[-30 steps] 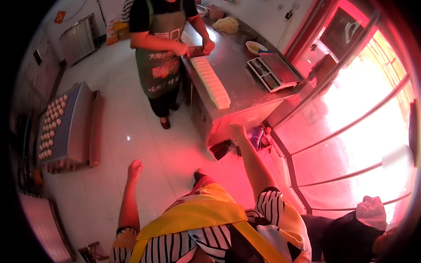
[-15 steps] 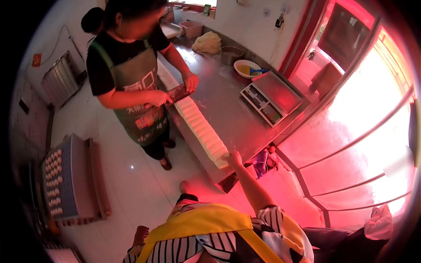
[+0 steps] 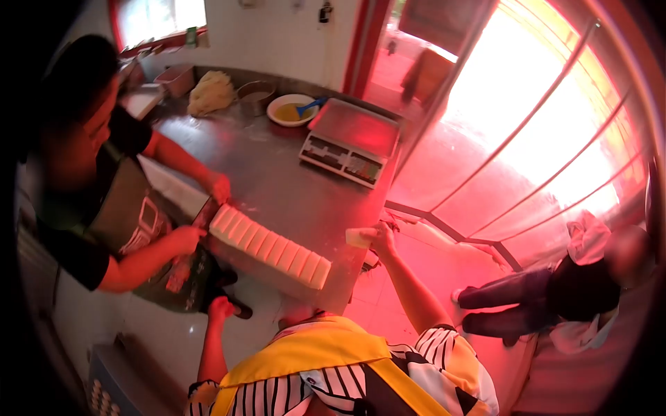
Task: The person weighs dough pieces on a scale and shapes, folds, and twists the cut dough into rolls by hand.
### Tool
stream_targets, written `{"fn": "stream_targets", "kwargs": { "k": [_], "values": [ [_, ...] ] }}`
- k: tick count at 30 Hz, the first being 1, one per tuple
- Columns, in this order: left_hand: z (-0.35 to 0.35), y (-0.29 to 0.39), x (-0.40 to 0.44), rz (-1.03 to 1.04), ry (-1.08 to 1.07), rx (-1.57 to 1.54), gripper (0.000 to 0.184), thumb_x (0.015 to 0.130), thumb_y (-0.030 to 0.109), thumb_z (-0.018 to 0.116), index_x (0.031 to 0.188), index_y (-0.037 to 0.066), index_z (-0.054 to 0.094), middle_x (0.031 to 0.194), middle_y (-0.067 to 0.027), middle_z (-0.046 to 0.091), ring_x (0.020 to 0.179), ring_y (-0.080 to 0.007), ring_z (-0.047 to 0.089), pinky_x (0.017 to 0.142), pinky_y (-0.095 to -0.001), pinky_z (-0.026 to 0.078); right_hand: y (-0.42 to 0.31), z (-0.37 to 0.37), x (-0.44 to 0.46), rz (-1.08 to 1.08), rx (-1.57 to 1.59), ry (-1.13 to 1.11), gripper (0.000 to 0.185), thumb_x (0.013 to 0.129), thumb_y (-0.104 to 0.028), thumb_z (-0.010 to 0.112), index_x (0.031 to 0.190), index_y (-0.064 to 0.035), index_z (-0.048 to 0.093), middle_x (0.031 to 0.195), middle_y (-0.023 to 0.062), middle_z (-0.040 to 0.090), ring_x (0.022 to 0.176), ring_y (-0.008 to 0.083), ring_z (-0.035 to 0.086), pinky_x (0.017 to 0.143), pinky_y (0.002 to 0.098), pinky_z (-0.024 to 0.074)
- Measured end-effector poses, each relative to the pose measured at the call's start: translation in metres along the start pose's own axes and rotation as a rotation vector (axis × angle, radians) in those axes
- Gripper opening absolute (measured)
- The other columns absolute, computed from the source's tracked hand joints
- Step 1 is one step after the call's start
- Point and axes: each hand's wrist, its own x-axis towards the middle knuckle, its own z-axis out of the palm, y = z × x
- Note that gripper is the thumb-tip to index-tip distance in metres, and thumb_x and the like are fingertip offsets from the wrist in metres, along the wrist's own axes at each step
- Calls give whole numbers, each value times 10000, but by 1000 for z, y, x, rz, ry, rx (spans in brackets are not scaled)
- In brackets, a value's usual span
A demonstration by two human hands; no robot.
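My right hand (image 3: pixel 381 240) pinches a pale slice of dough (image 3: pixel 358 238), held up beside the right end of the metal table (image 3: pixel 250 166). Low at my left side, my left hand (image 3: pixel 220 309) has its fingers curled in, with nothing visible in them. Along the table's near edge lies a row of dough slices (image 3: pixel 270 248), set side by side. At the row's far left end, a co-worker's hands (image 3: pixel 186 239) hold a dark cleaver (image 3: pixel 206 212) against the dough.
A digital scale (image 3: pixel 352 142) stands at the table's right, beside a white bowl (image 3: pixel 293 111) of yellow liquid with a blue-handled tool. Behind are a metal pot (image 3: pixel 256 97), a dough lump (image 3: pixel 211 93) and a pink basin (image 3: pixel 176 80). Another person (image 3: pixel 555 291) is at right.
My right hand has lifted a dough slice from the row's near end and moved off the table's edge. My left hand has come into view. My view has turned right.
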Motion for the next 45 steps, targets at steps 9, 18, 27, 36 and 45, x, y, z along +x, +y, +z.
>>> {"fn": "stream_targets", "kwargs": {
  "k": [9, 18, 27, 36, 45],
  "values": [
    [-65, -109, -34, -424, -180, 143, 124, 789, 46, 597, 910, 20, 581, 680, -82, 563, 545, -193, 565, 452, -285, 442, -119, 27, 191, -79, 378, 141, 277, 684, -237, 736, 763, 11, 639, 606, 86, 570, 425, 151, 493, 355, 279, 354],
    [-3, -50, -101, -368, 264, -7, 132, 783, 61, 595, 904, 13, 579, 674, -84, 576, 561, -206, 588, 471, -283, 453, -69, 62, 257, -614, -422, 300, 364, 808, -375, 587, 852, -14, 599, 716, 84, 578, 575, 215, 559, 471, 352, 445],
    [34, -19, 15, -265, -197, 536, 258, 807, 112, 567, 1049, 24, 558, 836, -93, 623, 629, -189, 625, 515, -293, 473, 65, 31, 41, -35, -277, -193, 186, 808, -188, 631, 839, -5, 621, 664, 61, 614, 515, 129, 571, 453, 283, 438],
    [64, 19, 27, -312, -269, 511, 338, 795, 156, 593, 1096, 11, 548, 891, -112, 632, 694, -202, 655, 539, -290, 487, 22, 28, 51, 388, 74, -183, 232, 852, -194, 610, 938, 21, 592, 753, 102, 626, 548, 187, 626, 419, 280, 469],
    [39, -15, -4, -456, -161, 482, 306, 804, 157, 645, 1071, 30, 566, 850, -114, 638, 660, -196, 639, 540, -295, 494, -10, 16, 114, 184, 1, -79, 268, 839, -247, 640, 895, 14, 617, 656, 59, 602, 486, 139, 563, 403, 255, 443]
  ]
}}
